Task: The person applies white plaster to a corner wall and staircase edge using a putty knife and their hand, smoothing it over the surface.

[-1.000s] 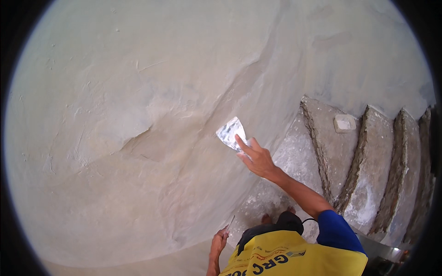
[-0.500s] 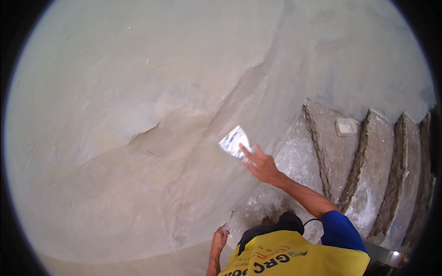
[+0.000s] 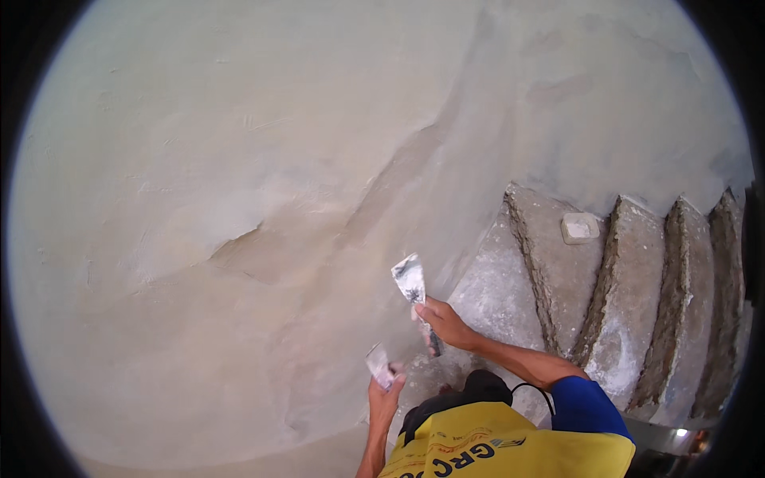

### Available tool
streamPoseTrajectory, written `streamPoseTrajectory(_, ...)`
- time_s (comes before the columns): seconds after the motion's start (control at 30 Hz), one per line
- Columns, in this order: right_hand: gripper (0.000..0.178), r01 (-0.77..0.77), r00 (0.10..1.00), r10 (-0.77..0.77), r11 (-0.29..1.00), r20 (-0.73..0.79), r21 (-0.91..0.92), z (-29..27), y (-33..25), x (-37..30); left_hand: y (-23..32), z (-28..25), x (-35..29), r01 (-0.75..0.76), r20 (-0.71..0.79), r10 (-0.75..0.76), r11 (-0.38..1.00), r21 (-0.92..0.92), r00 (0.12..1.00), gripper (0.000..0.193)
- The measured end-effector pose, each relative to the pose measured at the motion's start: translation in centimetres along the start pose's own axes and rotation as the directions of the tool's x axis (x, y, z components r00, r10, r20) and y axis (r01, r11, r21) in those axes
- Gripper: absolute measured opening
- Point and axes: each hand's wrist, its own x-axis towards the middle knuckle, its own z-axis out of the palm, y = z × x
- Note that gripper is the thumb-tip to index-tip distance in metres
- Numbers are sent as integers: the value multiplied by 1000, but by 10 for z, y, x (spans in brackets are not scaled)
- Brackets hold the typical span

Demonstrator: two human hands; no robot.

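Note:
My right hand (image 3: 443, 321) is closed round the dark handle of a putty knife (image 3: 409, 279), whose wide metal blade points up and is smeared with pale filler. Below and left of it, my left hand (image 3: 388, 382) grips a second, smaller scraper (image 3: 378, 363) with a whitish blade. The two blades are apart, and both appear to be held off the surface. In front of me spreads a plastered wall (image 3: 199, 334), with smooth pale areas, a ragged-edged patch and a darker slanting band.
Rough concrete steps (image 3: 558, 263) rise along the right, spattered with white. A small pale tub (image 3: 580, 229) with white stuff in it stands on one of them. White-stained floor (image 3: 498, 295) lies between the wall and the steps. A dark cord (image 3: 532, 386) curves beside my waist.
My right hand has drawn down and back from the wall, its putty knife now upright. My left hand has risen and turned its scraper so the blade face shows. The view has shifted slightly.

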Motion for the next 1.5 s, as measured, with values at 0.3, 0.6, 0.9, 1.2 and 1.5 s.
streamPoseTrajectory(0.3,38,-348,905,274,916,326,198,-40,-5,-3,63,112,15,93,-26,-97,989,-110,995,17)
streamPoseTrajectory(0.6,68,263,693,-463,876,-553,-404,-205,-2,205,4,83,-38,60,-311,-58,998,-3,949,19)
streamPoseTrajectory(0.9,81,224,662,-620,700,-422,-678,-104,35,192,-14,59,-74,315,-549,-250,949,24,797,24)
streamPoseTrajectory(1.2,82,179,544,-618,747,-568,-641,-159,4,238,-82,16,-96,179,-513,-131,983,45,848,28)
streamPoseTrajectory(1.5,78,290,587,-745,558,-316,-777,-110,10,198,-77,5,-97,109,-513,-76,993,35,855,26)
